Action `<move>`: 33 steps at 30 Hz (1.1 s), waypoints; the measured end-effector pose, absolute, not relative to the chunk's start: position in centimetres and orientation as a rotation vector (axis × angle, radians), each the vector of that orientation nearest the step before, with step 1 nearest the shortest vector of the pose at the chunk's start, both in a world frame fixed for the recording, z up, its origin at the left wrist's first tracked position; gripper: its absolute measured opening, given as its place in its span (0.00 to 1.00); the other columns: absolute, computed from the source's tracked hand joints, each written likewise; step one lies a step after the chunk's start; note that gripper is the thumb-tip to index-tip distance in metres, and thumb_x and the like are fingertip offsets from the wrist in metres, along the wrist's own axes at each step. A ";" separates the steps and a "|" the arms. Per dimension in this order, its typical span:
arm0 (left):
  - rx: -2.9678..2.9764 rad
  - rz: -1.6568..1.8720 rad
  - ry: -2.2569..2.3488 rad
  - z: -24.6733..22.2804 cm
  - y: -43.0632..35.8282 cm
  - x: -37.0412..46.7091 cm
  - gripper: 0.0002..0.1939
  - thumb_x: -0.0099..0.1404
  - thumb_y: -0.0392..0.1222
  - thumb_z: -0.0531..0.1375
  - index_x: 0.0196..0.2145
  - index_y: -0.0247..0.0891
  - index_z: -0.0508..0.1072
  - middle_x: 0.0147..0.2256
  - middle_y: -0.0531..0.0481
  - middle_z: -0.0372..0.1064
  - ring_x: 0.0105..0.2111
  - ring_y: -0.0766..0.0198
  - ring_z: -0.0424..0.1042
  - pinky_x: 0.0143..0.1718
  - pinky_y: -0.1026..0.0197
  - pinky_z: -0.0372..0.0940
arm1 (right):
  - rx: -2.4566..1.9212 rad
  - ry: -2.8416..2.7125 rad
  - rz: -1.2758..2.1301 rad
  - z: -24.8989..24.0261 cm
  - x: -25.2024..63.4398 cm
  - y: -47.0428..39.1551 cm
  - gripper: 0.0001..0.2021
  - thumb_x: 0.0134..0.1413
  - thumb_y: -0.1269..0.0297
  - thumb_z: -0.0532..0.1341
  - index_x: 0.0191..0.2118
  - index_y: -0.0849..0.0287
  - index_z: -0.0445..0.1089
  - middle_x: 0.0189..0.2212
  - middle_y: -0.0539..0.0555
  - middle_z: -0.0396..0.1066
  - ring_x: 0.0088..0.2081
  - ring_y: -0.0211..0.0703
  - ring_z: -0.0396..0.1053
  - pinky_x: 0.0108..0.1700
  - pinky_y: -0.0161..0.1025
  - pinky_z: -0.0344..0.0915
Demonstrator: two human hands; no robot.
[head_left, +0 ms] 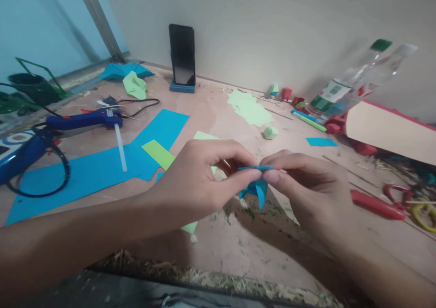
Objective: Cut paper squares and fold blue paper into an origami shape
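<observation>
Between my two hands is a small folded piece of blue paper [256,191], held up over the table. My left hand [213,171] pinches its upper left edge between thumb and fingers. On the other side, the thumb and index finger of my right hand [306,181] pinch the upper right edge. Pointed blue flaps hang down below my thumbs. Behind my left hand lie a light green strip [158,154] and a large blue sheet [102,174], partly covered by my hand and arm. A small folded pale green paper piece [270,132] sits beyond my fingers.
A blue glue gun [85,118] with a glue stick lies at left. A phone [182,53] stands upright at the back. Plastic bottles [330,94] lean at right, near a red-handled tool [376,204] and a blue paper rectangle [322,142]. Pale green paper [248,107] lies near the wall.
</observation>
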State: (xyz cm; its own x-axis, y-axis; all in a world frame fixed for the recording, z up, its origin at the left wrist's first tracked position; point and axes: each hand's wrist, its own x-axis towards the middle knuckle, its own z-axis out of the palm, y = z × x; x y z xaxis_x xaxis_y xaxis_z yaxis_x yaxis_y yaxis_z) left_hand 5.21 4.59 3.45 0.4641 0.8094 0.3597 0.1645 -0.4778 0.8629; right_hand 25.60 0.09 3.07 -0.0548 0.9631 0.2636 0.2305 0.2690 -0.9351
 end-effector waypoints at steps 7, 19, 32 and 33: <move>1.720 1.004 0.812 2.9 5.4 5.0 0.04 0.68 0.39 0.67 0.35 0.38 0.82 0.32 0.53 0.80 0.30 0.67 0.78 0.33 0.66 0.74 | -1.277 -1.528 1.224 3.7 25.5 0.6 0.02 0.55 0.64 0.75 0.35 0.49 0.85 0.30 0.47 0.82 0.31 0.38 0.75 0.34 0.31 0.71; 1.663 0.970 0.802 3.0 5.9 4.8 0.04 0.67 0.38 0.67 0.33 0.37 0.81 0.31 0.53 0.80 0.30 0.66 0.79 0.30 0.68 0.73 | -1.372 -1.564 1.211 3.9 25.0 0.8 0.08 0.56 0.58 0.73 0.29 0.55 0.84 0.27 0.51 0.82 0.28 0.42 0.75 0.32 0.36 0.70; 1.681 1.000 0.835 3.0 6.6 4.9 0.05 0.66 0.37 0.68 0.32 0.35 0.80 0.30 0.53 0.79 0.31 0.67 0.78 0.33 0.67 0.72 | -1.356 -1.590 1.241 3.5 25.2 1.3 0.10 0.56 0.57 0.73 0.28 0.56 0.80 0.25 0.50 0.78 0.28 0.39 0.72 0.33 0.34 0.68; 1.677 0.997 0.835 2.9 6.6 4.9 0.04 0.66 0.37 0.68 0.32 0.35 0.80 0.30 0.53 0.79 0.31 0.67 0.78 0.33 0.68 0.72 | -1.353 -1.588 1.243 3.5 25.2 1.3 0.10 0.56 0.57 0.73 0.28 0.56 0.80 0.25 0.50 0.77 0.27 0.39 0.71 0.32 0.34 0.68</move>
State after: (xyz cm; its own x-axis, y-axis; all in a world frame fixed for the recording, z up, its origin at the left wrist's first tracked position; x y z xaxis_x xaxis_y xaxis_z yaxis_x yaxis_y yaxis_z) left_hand 4.86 6.63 2.94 0.4275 0.8740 0.2309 0.0737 -0.2883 0.9547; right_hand 25.18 1.28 3.48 -0.2111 0.9747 -0.0731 0.3054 -0.0053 -0.9522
